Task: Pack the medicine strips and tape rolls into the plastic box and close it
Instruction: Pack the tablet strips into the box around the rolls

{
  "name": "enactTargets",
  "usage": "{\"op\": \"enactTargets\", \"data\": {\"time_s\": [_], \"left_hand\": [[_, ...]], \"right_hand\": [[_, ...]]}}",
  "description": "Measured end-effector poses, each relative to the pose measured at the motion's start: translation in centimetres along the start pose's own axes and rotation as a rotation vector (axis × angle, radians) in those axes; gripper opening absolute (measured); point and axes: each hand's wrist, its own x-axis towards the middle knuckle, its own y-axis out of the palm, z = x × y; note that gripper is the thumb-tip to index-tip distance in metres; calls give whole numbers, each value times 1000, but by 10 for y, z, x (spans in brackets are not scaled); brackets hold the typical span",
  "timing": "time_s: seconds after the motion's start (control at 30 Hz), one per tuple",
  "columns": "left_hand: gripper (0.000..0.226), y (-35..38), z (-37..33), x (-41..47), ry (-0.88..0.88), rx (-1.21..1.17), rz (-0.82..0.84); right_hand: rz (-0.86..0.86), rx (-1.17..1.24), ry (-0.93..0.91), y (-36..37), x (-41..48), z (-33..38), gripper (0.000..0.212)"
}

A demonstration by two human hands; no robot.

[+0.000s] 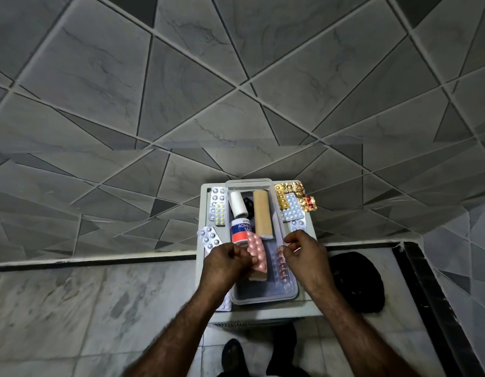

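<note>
Both hands work inside the plastic box (264,296), the left hand (227,261) gripping a pink strip (257,254), the right hand (306,251) pinching a red strip (281,263); 3 tape rolls lie beyond them inside, silver strips wait outside, lid unseen.

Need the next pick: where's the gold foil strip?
Outside the plastic box, at the table's far right corner: gold foil strip, beside silver strips.

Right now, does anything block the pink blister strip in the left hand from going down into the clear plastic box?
Nothing visible does. The left hand holds the pink blister strip over the open clear plastic box, whose near end looks bare. The tape rolls lie further back; a red-pill strip at the right hand sits alongside.
</note>
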Motion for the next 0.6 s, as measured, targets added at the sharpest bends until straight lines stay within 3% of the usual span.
{"op": "enactTargets", "data": {"time_s": [0.13,0.33,0.43,0.6], "left_hand": [[16,3,9,-1,64,193,7],[12,-27,16,3,170,167,-268],[9,-47,29,10,129,326,-413],[47,-49,53,15,-25,545,-323]], "right_hand": [[-39,41,42,-3,-3,-8,11],[-6,-76,157,-7,-6,-41,24],[56,-217,194,-6,-10,-54,41],[99,-325,215,2,-14,-59,47]]}}
